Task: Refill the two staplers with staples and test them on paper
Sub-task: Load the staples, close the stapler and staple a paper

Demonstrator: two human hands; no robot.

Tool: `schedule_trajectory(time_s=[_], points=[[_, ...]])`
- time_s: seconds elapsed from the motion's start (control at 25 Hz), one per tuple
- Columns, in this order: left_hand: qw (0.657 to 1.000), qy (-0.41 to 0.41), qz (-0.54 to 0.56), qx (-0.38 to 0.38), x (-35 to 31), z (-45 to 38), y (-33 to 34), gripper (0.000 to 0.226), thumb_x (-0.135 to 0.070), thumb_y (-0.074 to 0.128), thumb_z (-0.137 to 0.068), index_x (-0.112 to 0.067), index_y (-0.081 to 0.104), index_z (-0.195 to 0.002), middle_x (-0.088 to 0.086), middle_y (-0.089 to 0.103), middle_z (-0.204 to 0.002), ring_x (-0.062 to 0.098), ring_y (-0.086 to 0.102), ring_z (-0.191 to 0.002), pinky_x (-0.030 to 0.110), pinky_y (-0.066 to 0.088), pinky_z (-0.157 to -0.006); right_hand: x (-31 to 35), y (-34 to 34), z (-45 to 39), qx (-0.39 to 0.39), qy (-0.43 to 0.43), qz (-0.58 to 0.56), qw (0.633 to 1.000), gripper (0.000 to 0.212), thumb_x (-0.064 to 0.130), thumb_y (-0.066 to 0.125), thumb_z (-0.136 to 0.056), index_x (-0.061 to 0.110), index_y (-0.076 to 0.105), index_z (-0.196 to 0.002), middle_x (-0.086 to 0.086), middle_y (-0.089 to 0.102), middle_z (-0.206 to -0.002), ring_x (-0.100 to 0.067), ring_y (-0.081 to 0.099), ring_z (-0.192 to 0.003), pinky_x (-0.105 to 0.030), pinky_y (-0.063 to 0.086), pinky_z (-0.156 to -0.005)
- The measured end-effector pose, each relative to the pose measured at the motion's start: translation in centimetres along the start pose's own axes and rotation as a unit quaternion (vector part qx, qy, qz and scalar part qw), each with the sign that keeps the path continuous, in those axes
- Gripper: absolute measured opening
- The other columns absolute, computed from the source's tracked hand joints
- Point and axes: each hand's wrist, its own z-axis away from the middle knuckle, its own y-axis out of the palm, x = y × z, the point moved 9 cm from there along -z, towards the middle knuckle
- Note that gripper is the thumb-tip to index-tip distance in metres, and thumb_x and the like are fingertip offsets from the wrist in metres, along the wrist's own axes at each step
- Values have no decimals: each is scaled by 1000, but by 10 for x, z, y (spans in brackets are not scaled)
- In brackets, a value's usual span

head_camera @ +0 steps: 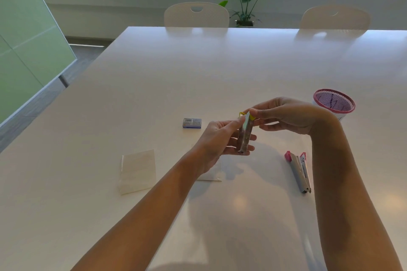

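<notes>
Above the white table (220, 68), the yellow-ended stapler (245, 136) is cradled upright in the curled fingers of the left hand (217, 141) so that its top end can be pinched by the right hand (286, 115), apparently for loading, while the pink stapler (300, 171) and staple box (192, 123) lie within reach.

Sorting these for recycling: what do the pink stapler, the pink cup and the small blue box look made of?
Pink stapler: brushed grey metal body, likely glossy plastic pink ends.
Pink cup: see-through mesh wall, probably painted wire.
Small blue box: matte printed card, barcode on top.
</notes>
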Motion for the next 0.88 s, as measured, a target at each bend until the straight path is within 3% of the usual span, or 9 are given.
schedule_trajectory(time_s=[0.08,0.24,0.6,0.72,0.88], points=[[1000,-5,13,-6,1,1,-2,29,-28,48,-104,-8,67,-114,14,77,-101,30,76,-81,36,63,-70,3,-2,2,5,-9,-19,1000,42,31,66,-77,10,73,-113,-12,74,-112,-22,70,-98,-21,58,-77],[999,3,32,-22,-2,3,-6,20,-20,55,-101,-4,65,-108,17,77,-97,30,76,-77,34,62,-65,2,-5,1,-19,-5,-59,998,39,21,66,-80,5,72,-115,-16,74,-111,-26,73,-100,-22,61,-75],[998,-3,63,-19,-8,6,-4,19,-20,56,-101,-3,57,-111,24,74,-105,33,76,-82,39,64,-71,2,14,-2,-7,30,4,1000,32,37,71,-73,14,77,-94,-3,77,-88,-10,71,-76,-19,55,-67],[999,-3,44,-13,-8,8,-7,20,-19,54,-102,-3,59,-114,20,75,-104,31,75,-85,39,63,-74,2,12,-3,-22,28,-17,999,19,28,66,-89,9,71,-93,-4,72,-84,-14,70,-76,-23,56,-70],[997,20,-47,-60,-13,8,-32,24,-25,56,-102,-7,62,-116,5,78,-100,22,74,-90,32,62,-77,3,3,0,-78,30,-62,995,19,22,58,-97,4,63,-94,-10,67,-81,-14,69,-65,-20,53,-53]])
